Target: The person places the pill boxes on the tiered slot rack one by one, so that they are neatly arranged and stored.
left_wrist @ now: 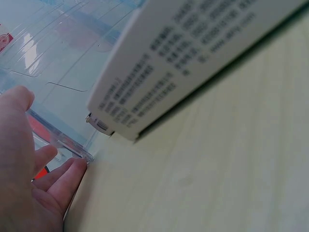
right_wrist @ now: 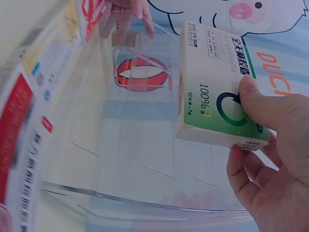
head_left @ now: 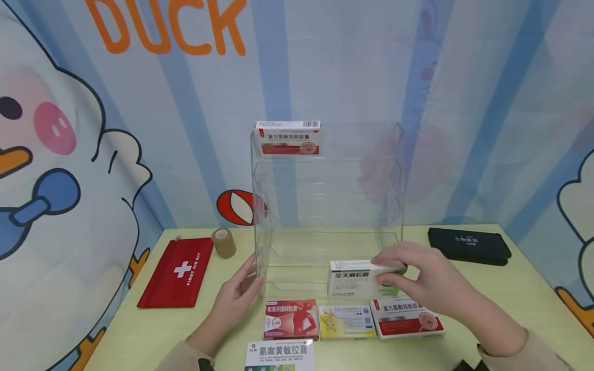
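My right hand (head_left: 424, 275) pinches a white and green medicine box (head_left: 350, 281) by its right end. In the right wrist view the thumb lies on the printed face of the box (right_wrist: 217, 87), with fingers curled beneath its edge. The box is upright at the lower front of a clear acrylic rack (head_left: 325, 206). At the rack's left side, my left hand (head_left: 234, 299) touches the front edge with fairly straight fingers. A red and white medicine box (head_left: 289, 139) stands on the top tier at the left.
In front of the rack lie a red box (head_left: 290, 319), a yellow box (head_left: 347, 322), a red and white box (head_left: 408, 318) and a white box (head_left: 279, 355). A red first aid pouch (head_left: 178, 273) and tan tape roll (head_left: 224, 243) sit left; a black case (head_left: 468, 246) lies right.
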Demonstrator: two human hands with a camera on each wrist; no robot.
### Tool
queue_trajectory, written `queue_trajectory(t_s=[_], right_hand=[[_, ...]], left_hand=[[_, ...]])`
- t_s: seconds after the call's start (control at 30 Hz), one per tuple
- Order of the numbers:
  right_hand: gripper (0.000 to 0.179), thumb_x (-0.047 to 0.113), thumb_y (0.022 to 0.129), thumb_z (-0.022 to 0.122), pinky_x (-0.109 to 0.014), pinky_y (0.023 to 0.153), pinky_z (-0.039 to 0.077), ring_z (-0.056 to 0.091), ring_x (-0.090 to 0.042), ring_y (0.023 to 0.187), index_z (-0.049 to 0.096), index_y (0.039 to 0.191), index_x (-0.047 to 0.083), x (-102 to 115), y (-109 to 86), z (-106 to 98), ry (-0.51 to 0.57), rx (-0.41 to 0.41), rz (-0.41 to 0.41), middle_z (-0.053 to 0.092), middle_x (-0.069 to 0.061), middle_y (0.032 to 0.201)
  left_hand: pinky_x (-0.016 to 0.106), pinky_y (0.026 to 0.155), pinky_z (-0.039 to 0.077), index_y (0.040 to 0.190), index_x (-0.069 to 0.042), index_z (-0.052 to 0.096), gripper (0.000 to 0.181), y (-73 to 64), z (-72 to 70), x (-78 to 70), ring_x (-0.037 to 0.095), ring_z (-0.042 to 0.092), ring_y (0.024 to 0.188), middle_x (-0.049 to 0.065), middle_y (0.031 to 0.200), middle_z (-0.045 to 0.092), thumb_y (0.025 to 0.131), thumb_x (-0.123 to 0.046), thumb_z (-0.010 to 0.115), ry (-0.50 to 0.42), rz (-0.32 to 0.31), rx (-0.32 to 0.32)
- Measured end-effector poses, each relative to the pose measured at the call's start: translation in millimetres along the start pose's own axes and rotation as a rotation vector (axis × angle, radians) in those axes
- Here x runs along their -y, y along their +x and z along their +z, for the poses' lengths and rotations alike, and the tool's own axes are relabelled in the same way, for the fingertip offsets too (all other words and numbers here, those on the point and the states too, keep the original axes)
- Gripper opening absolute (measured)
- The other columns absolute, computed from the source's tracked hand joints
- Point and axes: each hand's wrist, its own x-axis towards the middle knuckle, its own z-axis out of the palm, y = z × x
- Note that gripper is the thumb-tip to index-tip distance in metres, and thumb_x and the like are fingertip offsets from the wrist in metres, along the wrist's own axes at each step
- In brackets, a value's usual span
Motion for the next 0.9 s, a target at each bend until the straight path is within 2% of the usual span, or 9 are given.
queue_trajectory(t_s=[0.1,0.17,0.3,0.43,0.7,0.9], right_hand=[[0.047,0.006,0.080,0.095,-0.016,0.074,0.052,0.067,0.001,0.088,0.081,0.120,0.026,-3.0,13.1,-11.8,-0.031,-0.063,-0.042,0.083,0.008,0.111],[0.047,0.005,0.080,0.095,-0.015,0.067,0.048,0.067,0.000,0.087,0.082,0.121,0.025,-4.3,22.6,-19.9,-0.053,-0.092,-0.041,0.084,0.006,0.110],[0.047,0.002,0.080,0.095,-0.013,0.066,0.049,0.074,-0.008,0.088,0.083,0.122,0.020,-7.7,43.9,-35.1,-0.104,-0.142,-0.050,0.085,0.000,0.111],[0.045,-0.002,0.079,0.094,-0.007,0.079,0.053,0.078,-0.017,0.087,0.082,0.121,0.012,-11.4,67.3,-48.4,-0.154,-0.203,-0.090,0.084,-0.005,0.110],[0.036,-0.001,0.089,0.089,0.003,0.088,0.046,0.078,-0.023,0.092,0.081,0.123,0.007,-10.6,109.7,-70.8,-0.170,-0.280,-0.094,0.083,-0.011,0.115],[0.030,0.003,0.097,0.083,0.006,0.092,0.043,0.079,-0.032,0.105,0.079,0.126,0.004,-10.7,139.9,-84.3,-0.165,-0.329,-0.016,0.081,-0.016,0.120]], left_hand=[[0.038,0.118,0.057,0.171,-0.043,0.037,0.068,0.0,0.6,0.6,0.030,0.065,0.147,0.008,0.164,0.061,0.110,-0.037,0.068,-0.001,0.002,0.001],[0.039,0.118,0.057,0.171,-0.044,0.037,0.068,-0.1,1.2,0.8,0.030,0.065,0.147,0.008,0.163,0.061,0.110,-0.037,0.069,-0.002,0.000,0.000],[0.042,0.118,0.057,0.171,-0.043,0.038,0.068,0.2,1.0,0.4,0.031,0.065,0.147,0.008,0.163,0.062,0.110,-0.037,0.068,-0.006,-0.007,0.000],[0.042,0.118,0.057,0.171,-0.043,0.038,0.068,0.4,0.2,-0.6,0.030,0.065,0.147,0.008,0.163,0.062,0.110,-0.037,0.068,-0.007,-0.013,0.000],[0.042,0.118,0.057,0.171,-0.044,0.037,0.068,-0.1,-0.1,-1.0,0.030,0.064,0.148,0.007,0.163,0.061,0.110,-0.038,0.068,0.003,-0.006,-0.008],[0.043,0.118,0.057,0.170,-0.044,0.037,0.068,-0.4,1.0,0.4,0.031,0.065,0.147,0.008,0.164,0.061,0.110,-0.039,0.068,-0.005,-0.018,-0.007]])
